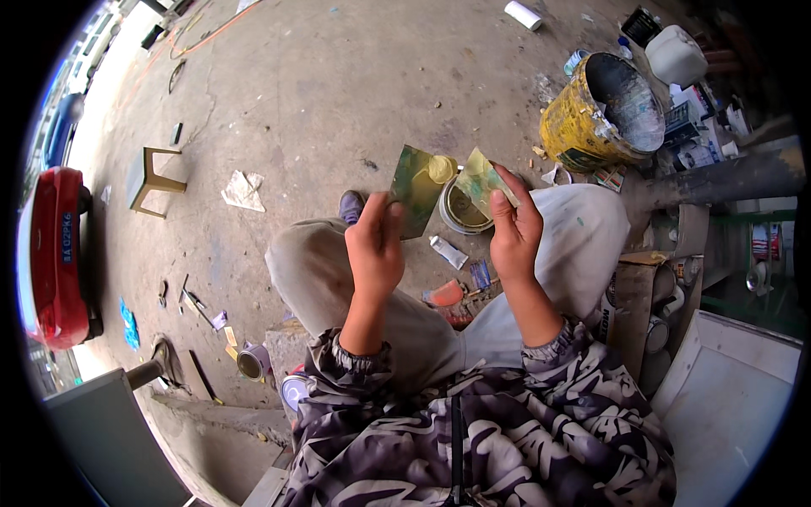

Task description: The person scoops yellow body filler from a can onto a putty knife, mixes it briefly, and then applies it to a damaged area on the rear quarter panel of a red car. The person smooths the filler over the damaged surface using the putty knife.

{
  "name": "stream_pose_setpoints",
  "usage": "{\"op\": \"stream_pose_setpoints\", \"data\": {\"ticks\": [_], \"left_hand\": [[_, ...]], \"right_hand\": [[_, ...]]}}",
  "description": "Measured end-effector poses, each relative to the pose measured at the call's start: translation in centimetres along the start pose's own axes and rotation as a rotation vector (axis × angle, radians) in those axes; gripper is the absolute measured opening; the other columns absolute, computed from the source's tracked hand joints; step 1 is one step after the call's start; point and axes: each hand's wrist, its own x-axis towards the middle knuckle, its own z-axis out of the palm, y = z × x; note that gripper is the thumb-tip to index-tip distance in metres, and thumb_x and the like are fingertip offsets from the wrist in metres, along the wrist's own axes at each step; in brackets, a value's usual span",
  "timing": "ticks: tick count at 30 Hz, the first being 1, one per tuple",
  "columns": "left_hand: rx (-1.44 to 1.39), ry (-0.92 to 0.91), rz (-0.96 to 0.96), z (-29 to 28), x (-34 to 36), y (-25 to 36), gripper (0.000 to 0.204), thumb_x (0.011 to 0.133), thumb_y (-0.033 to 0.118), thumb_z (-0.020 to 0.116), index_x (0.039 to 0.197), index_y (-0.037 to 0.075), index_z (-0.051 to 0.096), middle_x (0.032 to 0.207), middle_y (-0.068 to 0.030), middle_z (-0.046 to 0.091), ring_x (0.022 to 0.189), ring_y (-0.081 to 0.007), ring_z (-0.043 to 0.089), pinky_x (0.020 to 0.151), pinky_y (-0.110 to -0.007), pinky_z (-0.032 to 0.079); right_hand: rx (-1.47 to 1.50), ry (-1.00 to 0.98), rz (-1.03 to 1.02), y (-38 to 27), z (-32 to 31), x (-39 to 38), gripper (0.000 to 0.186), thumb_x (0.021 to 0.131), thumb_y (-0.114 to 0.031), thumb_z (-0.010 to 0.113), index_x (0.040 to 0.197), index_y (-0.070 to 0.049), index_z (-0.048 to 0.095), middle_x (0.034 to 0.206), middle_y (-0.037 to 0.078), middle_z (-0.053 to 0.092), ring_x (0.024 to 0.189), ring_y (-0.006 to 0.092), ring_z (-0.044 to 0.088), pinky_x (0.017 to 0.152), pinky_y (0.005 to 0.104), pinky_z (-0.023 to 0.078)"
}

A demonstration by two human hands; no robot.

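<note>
My left hand [373, 245] grips a flat green board [411, 207] with a mound of pale yellow paste [439, 168] near its upper right corner. My right hand [515, 232] pinches a second, smaller green plate [477, 177] smeared with the same pale paste, held just right of the board with its thumb on the face. Beneath the two plates, between my knees, an open round can [463, 218] with greyish contents stands on the floor, partly hidden by them. A white tube [448, 251] lies just below the can.
A dirty yellow bucket [564, 127] and white jerrycan [676, 55] stand at upper right, among clutter by a dark pipe [731, 173]. A small stool [155, 190] and red car [59, 287] are at left. Tools [196, 302], cans [252, 363] and paper scraps [243, 191] lie on the concrete floor [296, 101].
</note>
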Motion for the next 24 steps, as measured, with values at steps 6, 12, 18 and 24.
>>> {"op": "stream_pose_setpoints", "data": {"ticks": [6, 12, 18, 24], "left_hand": [[0.367, 0.043, 0.145, 0.7, 0.0, 1.5, 0.005, 0.091, 0.007, 0.057, 0.096, 0.006, 0.056, 0.061, -0.0181, 0.055, 0.055, -0.0380, 0.056, 0.047, -0.039, 0.042], [0.282, 0.103, 0.064, -0.4, 0.0, 0.7, 0.011, 0.089, 0.002, 0.056, 0.099, 0.006, 0.059, 0.063, -0.0193, 0.055, 0.057, -0.0370, 0.058, 0.049, -0.036, 0.044], [0.258, 0.038, 0.170, -0.2, -0.3, -0.4, 0.009, 0.088, 0.003, 0.058, 0.097, 0.006, 0.059, 0.063, -0.0194, 0.053, 0.057, -0.0376, 0.057, 0.049, -0.036, 0.044], [0.333, 0.002, 0.124, -1.1, -0.2, 0.2, 0.009, 0.087, 0.001, 0.057, 0.095, 0.006, 0.057, 0.064, -0.0189, 0.054, 0.059, -0.0367, 0.058, 0.049, -0.037, 0.044]], "right_hand": [[-0.201, -0.062, -0.197, 0.0, 3.5, -1.4, 0.024, 0.092, -0.002, 0.052, 0.113, -0.001, 0.062, 0.105, 0.016, 0.065, 0.097, 0.0291, 0.064, 0.084, 0.0344, 0.049], [-0.185, -0.183, -0.097, 1.1, 2.7, -2.6, 0.023, 0.093, -0.003, 0.052, 0.113, -0.001, 0.063, 0.106, 0.016, 0.065, 0.096, 0.0268, 0.064, 0.085, 0.0336, 0.048], [-0.131, -0.110, -0.113, -0.5, 1.1, 0.2, 0.027, 0.097, -0.005, 0.050, 0.121, 0.003, 0.059, 0.116, 0.012, 0.063, 0.107, 0.0192, 0.058, 0.094, 0.0296, 0.044], [-0.170, -0.159, -0.119, -0.1, 3.7, -2.3, 0.024, 0.091, 0.002, 0.050, 0.111, 0.001, 0.062, 0.100, 0.018, 0.064, 0.093, 0.0315, 0.064, 0.081, 0.0339, 0.049]]}}
